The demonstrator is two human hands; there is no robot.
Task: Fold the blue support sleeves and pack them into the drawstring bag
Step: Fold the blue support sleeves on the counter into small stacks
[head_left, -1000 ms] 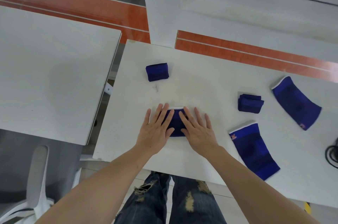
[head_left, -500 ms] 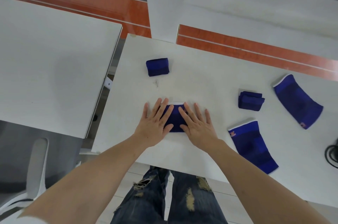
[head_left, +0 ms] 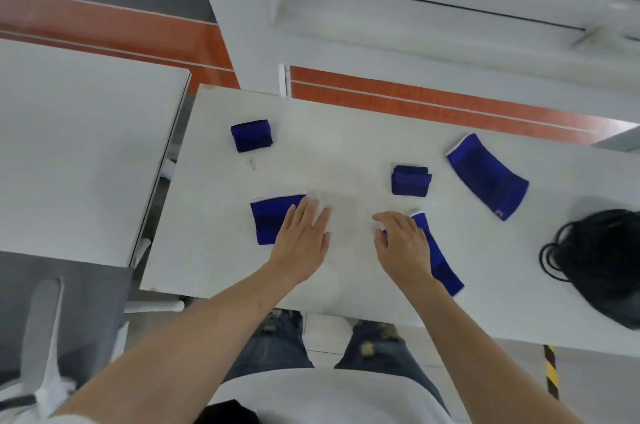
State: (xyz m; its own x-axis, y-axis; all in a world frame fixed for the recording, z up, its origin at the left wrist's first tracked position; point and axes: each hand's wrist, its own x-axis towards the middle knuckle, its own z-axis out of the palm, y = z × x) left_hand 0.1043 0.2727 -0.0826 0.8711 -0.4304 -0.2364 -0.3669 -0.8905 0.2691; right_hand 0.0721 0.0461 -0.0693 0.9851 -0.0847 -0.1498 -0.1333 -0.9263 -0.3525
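I see my left hand (head_left: 300, 239) flat, fingers straight, on the half-folded sleeve (head_left: 270, 218); my right hand (head_left: 403, 243), loosely curled, covers the unfolded sleeve (head_left: 440, 259).

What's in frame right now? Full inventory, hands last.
folded sleeves: 2, blue, far left and centre right
half-folded sleeve: 1, blue, under left fingers
flat sleeves: 2, blue, far right and near right hand
drawstring bag: 1, black, right edge
table: 1, white, centre
second table: 1, white, left
chair: 1, white, lower left
left hand: flat, on half-folded sleeve
right hand: loosely curled, over flat sleeve
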